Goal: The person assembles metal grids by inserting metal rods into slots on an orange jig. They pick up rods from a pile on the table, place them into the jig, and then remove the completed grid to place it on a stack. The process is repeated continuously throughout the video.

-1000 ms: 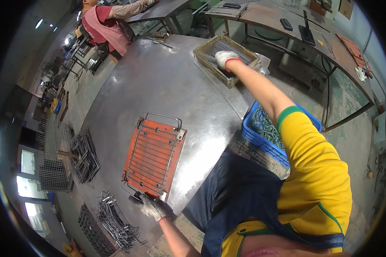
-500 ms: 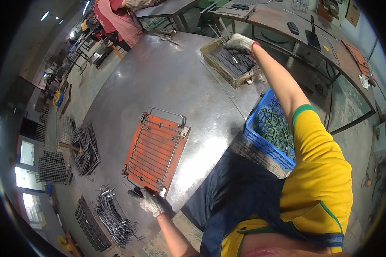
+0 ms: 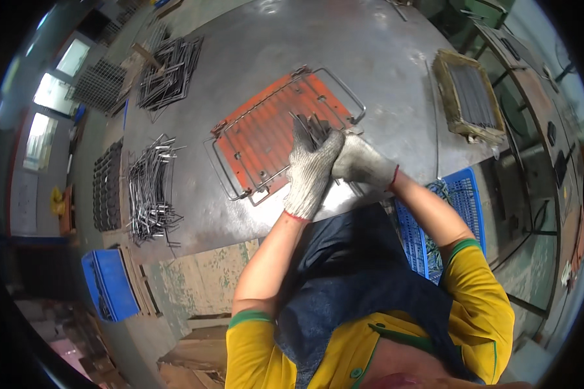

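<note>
Both hands wear white knit gloves and meet over the near edge of an orange jig plate [image 3: 266,133] that lies on the grey metal table [image 3: 344,45]. A wire rack frame with loop handles rests on the plate. My left hand [image 3: 311,170] and my right hand [image 3: 362,162] together grip a bundle of short dark metal rods [image 3: 315,126], whose ends fan out above the gloves over the plate.
A wooden tray of dark rods [image 3: 470,97] sits at the table's right. A blue crate [image 3: 461,194] stands by my right arm. Piles of bent wire parts [image 3: 149,188] and wire grids [image 3: 169,61] lie to the left. Another blue bin [image 3: 107,285] is on the floor.
My right hand has come back from the wooden tray with a bundle of rods. My left hand left the plate's corner and joined it. The view has swung toward the plate.
</note>
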Motion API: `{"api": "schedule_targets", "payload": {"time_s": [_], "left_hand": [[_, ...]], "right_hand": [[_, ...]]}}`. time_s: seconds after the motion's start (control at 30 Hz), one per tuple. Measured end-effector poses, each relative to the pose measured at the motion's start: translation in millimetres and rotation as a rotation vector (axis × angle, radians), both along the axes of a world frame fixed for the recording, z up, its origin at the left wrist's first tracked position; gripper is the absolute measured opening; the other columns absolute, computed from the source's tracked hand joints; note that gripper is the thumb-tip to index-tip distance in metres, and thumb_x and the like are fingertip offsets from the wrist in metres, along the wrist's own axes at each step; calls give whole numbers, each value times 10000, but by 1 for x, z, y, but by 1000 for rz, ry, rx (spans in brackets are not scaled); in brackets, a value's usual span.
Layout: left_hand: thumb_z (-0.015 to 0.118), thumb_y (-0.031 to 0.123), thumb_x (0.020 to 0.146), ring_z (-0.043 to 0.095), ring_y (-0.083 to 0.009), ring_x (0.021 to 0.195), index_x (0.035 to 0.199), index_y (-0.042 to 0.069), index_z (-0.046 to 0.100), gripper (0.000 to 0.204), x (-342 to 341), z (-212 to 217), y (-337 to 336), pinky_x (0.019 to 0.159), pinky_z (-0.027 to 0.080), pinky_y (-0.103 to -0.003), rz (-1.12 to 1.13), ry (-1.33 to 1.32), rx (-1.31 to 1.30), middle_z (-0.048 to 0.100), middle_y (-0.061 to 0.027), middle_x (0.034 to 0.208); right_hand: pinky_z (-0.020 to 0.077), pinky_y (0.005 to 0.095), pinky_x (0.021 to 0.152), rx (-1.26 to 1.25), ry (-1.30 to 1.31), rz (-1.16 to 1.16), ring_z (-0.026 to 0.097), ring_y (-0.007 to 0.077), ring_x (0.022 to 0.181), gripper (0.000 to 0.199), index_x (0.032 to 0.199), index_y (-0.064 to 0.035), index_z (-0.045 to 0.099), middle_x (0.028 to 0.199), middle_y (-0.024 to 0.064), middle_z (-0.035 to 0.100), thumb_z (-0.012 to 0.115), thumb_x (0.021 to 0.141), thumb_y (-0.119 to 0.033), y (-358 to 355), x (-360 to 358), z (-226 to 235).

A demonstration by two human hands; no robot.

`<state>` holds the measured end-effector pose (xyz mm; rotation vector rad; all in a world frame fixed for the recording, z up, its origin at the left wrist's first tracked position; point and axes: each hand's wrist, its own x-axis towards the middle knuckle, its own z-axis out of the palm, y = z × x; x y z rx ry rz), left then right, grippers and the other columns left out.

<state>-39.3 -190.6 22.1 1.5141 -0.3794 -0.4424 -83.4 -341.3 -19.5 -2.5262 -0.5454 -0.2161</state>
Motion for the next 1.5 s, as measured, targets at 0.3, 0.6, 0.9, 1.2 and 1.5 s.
{"api": "schedule_targets", "payload": {"time_s": [0.3,0.6,0.9,1.2,1.5], "left_hand": [[573,104,1039,649,-152,837,1303,-34,537,301,6,-26,5,716,559,-285,104,453,-662,665,-107,1031],[577,130,1031,640,-125,916,1388,-39,475,409,0,-15,16,773,531,-272,-18,118,-320,662,-107,1078],[564,127,1041,575,-99,1017,1393,-16,519,383,8,-12,46,878,474,-245,-234,292,-213,653,-67,1209],[563,99,1038,593,-124,1042,1333,-31,571,322,1,-12,42,966,468,-271,-147,101,-173,646,-64,1180],[564,33,1010,579,-180,1182,1428,-33,499,429,5,-6,53,996,484,-320,-213,201,-191,619,-112,1338]], "right_hand": [[544,343,657,431,383,-236,696,224,815,283,1052,-79,682,879,99,709,718,883,-303,25,8,-14],[542,368,640,303,431,-82,678,241,667,286,992,-31,656,735,107,672,722,789,-222,18,2,-13],[532,439,799,206,241,-116,667,323,902,260,1041,-56,652,958,139,672,610,925,-285,17,-1,-12],[516,397,735,526,493,-197,647,247,758,423,920,-45,656,765,98,638,532,992,-443,28,-8,-21],[518,379,681,485,433,-68,639,222,718,397,900,-43,678,706,83,604,521,1016,-389,12,-5,0]]}}
